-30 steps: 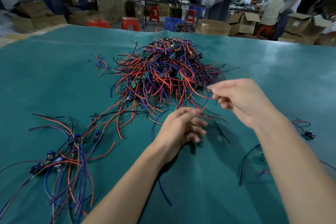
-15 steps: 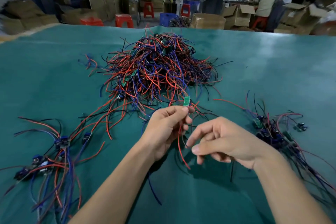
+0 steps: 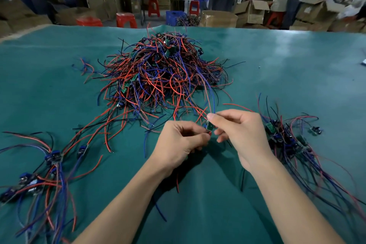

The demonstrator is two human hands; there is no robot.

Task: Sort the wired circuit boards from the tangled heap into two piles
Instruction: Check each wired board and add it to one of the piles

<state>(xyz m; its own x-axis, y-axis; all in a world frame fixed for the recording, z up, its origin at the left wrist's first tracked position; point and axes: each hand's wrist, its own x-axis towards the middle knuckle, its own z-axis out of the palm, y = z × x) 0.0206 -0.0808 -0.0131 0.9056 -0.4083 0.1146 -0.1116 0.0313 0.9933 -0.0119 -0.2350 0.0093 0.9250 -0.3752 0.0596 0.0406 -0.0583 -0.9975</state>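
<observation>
heap sits mid-table, toward the far edge | left pile down by the near-left corner | right pile near the right edge | both hands meet between the piles, in front of the heap | boxes and stools behind the table

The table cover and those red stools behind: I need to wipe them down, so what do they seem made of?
The table cover looks like matte teal fabric or felt: it creases and barely shines. The red stools look like moulded plastic, smooth and uniformly coloured, though blurred.
</observation>
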